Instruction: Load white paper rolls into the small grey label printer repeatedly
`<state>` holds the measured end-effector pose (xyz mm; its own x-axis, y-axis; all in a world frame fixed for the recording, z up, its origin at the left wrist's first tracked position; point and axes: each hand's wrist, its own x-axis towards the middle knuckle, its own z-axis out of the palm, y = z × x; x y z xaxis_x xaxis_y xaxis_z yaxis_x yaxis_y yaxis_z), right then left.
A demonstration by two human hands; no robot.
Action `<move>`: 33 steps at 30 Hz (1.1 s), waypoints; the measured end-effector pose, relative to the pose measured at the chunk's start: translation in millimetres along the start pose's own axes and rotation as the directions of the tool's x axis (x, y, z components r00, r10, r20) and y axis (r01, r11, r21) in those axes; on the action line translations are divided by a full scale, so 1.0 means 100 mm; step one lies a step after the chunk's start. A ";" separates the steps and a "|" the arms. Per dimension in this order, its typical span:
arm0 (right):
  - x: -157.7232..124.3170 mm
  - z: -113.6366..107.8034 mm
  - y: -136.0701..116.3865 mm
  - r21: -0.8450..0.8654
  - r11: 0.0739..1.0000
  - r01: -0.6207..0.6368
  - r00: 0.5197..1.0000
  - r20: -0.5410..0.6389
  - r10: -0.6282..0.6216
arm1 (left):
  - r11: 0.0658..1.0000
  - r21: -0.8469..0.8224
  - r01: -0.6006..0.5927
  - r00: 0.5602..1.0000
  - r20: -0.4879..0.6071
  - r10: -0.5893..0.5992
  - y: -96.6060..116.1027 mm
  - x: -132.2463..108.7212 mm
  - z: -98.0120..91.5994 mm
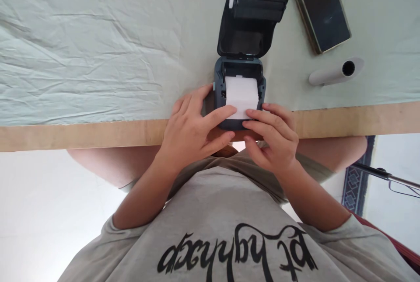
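Note:
A small dark portable label printer [218, 116] sits at the table's front edge with its black lid [249, 24] swung up and back. White paper [242, 92] from its compartment lies over the front lip. My left hand [187, 129] is beside the printer with fingers spread; one fingertip touches the paper and the thumb is just below the front edge. On the other side, my right hand [275, 135] has its fingers stretched out, their tips on the paper and the printer's front edge. Its thumb is apart from the printer.
A dark-screened phone [323, 8] lies at the back right, on or against a similar-sized slab beneath. Nearer stands a white, rounded device [330, 75] with a dark round opening. Pale wrinkled cloth [98, 46] covers the table, whose wooden edge [82, 135] runs in front of my lap.

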<state>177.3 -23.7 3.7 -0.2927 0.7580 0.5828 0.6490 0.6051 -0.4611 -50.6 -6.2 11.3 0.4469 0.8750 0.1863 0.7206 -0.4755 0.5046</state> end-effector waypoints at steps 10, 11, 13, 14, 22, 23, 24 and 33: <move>0.73 0.00 0.39 0.112 0.972 -0.206 0.978 0.062 0.201 | 0.998 0.055 -0.022 0.998 0.061 0.018 -0.02 -0.02 0.02; 0.81 0.03 0.40 0.117 0.976 -0.186 0.981 0.078 0.177 | 0.998 0.053 -0.027 0.998 0.055 0.024 -0.02 -0.02 0.02; 0.90 0.07 0.40 0.115 0.986 -0.117 0.991 0.070 0.110 | 0.998 0.047 -0.040 0.999 0.037 0.039 -0.02 -0.02 0.03; 0.90 0.08 0.39 0.115 0.989 -0.093 0.995 0.044 0.089 | 0.998 0.042 -0.046 0.999 0.027 0.045 -0.02 -0.03 0.03; 0.06 0.02 0.23 0.167 0.971 -0.172 0.980 -0.066 0.185 | 1.000 0.000 -0.003 0.999 0.051 0.003 -0.02 -0.03 0.01; -0.02 -0.01 0.21 0.174 0.971 -0.161 0.983 -0.058 0.173 | 1.000 -0.001 -0.008 0.999 0.049 0.008 -0.03 -0.03 0.01; -0.07 -0.03 0.20 0.182 0.971 -0.156 0.984 -0.059 0.169 | 1.000 -0.005 -0.020 0.999 0.036 0.021 -0.05 -0.04 0.02; 0.46 0.00 0.41 0.135 0.968 -0.213 0.977 0.018 0.213 | 0.998 -0.062 -0.001 0.998 -0.056 -0.003 -0.07 -0.01 0.05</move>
<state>190.4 36.5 11.8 -0.1605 0.8735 0.4596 0.5957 0.4570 -0.6605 -53.0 -4.4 3.5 0.4146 0.8799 0.2320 0.6862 -0.4697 0.5554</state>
